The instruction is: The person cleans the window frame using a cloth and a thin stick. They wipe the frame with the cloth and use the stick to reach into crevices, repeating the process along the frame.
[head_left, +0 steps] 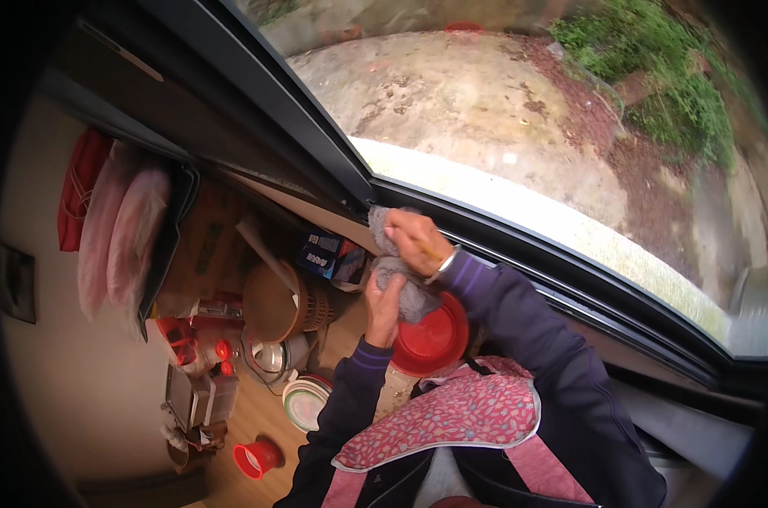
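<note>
A grey cloth (412, 298) is bunched up at the corner of the dark window frame (371, 188). My right hand (416, 241) is closed on its upper part, pressing it near the frame's inner corner. Something thin and yellowish shows by the right fingers; what it is I cannot make out. Lower down, my left hand (383, 310) grips the hanging part of the same cloth, thumb on top. Under the cloth sits a round red basin (435, 337), partly covered by it. A pink floral apron (460, 406) covers my front.
Left of my hands stand a dark blue box (322, 254) and a brown wicker basket (276, 296). Stacked plates (306, 403), a red container (256, 458) and clear containers (219, 398) crowd the wooden surface. Pink bags (123, 237) hang on the wall. Outside the glass lies a concrete yard (452, 102).
</note>
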Tool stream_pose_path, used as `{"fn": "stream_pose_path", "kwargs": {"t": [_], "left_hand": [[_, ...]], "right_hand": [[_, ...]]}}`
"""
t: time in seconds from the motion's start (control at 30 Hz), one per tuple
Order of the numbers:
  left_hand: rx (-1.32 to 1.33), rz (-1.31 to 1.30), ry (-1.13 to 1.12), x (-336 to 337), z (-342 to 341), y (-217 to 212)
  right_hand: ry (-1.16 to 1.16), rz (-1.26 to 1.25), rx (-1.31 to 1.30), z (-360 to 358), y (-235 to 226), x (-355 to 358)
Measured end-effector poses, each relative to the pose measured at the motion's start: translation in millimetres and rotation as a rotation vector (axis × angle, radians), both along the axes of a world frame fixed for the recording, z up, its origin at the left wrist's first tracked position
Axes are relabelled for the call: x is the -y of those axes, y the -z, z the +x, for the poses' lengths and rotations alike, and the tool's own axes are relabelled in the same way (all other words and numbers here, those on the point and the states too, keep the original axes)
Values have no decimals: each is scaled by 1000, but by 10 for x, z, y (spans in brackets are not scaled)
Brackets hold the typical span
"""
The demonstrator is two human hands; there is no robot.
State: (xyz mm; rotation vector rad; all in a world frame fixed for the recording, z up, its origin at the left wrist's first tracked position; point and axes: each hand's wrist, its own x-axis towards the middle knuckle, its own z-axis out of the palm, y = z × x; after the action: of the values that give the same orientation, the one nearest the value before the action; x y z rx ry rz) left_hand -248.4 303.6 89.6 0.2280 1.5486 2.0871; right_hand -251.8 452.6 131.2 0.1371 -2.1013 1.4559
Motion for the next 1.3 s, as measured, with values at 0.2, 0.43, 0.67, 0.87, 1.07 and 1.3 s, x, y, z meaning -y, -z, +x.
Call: {"fn": "stream_pose_path", "kwargs": {"t": [0.2,0.43,0.67,0.87,1.07,1.3], "left_hand": [[60,-42,88,-42,210,-3],[-51,-30,-6,-62,80,-178],[-34,-58,132,46,510,-147],[-43,-64,-8,20,326,-182],[31,-80,32,-20,299,-184],[14,19,264,-159,518,-226]], "right_hand": [[-42,-209,183,200,1,-291],[-290,-802,216,53,160,-229],[-271,-812,162,511,116,-237],[-144,-450,32,210,71,-140],[-180,-182,133,201,-104,-265],[27,-368,-7,814,-61,-338]]}}
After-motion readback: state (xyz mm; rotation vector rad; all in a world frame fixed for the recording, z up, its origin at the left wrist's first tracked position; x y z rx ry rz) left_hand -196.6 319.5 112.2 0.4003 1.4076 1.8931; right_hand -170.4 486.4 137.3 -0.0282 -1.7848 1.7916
